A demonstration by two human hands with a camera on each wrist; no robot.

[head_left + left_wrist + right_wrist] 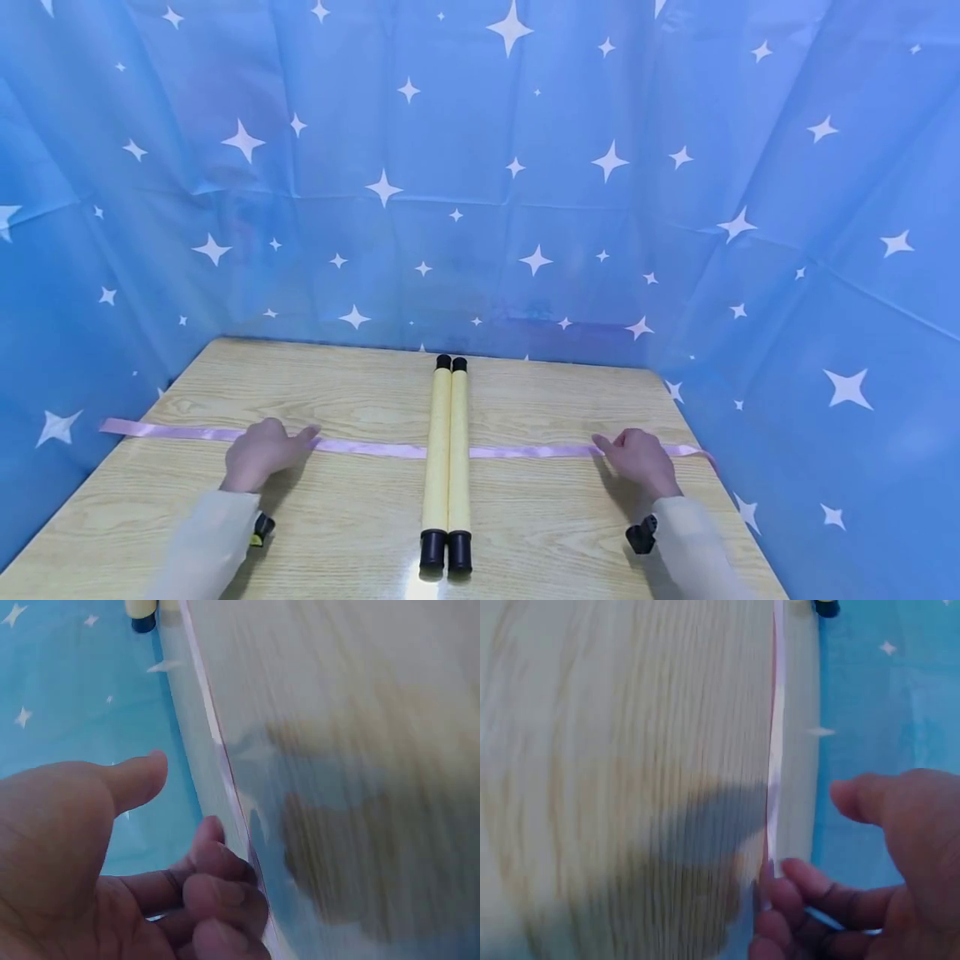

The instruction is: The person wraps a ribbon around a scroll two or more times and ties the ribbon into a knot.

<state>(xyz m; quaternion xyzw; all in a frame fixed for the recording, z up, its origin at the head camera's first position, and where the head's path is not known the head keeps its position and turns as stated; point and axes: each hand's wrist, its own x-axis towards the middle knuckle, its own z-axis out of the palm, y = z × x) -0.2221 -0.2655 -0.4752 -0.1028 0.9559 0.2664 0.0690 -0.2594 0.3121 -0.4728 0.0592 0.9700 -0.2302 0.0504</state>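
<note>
Two pale yellow rolls with black end knobs, like scrolls, lie side by side in the middle of the head view, the left roll (437, 450) against the right roll (459, 450). A thin pink ribbon (367, 448) runs crosswise beneath them. Over its left stretch is my left hand (262, 454), thumb apart from loosely bent fingers; the left wrist view shows these fingers beside the ribbon (217, 735). On the other side, my right hand (637, 458) hovers at the ribbon similarly, its thumb raised away from bent fingers (780, 896). Whether fingertips touch the ribbon, I cannot tell.
A wood-grain table (337, 525) carries everything. Blue curtains (465, 133) with white stars stand behind it and on both sides. The ribbon's left end reaches the table's left edge, and its right end hangs past the right edge.
</note>
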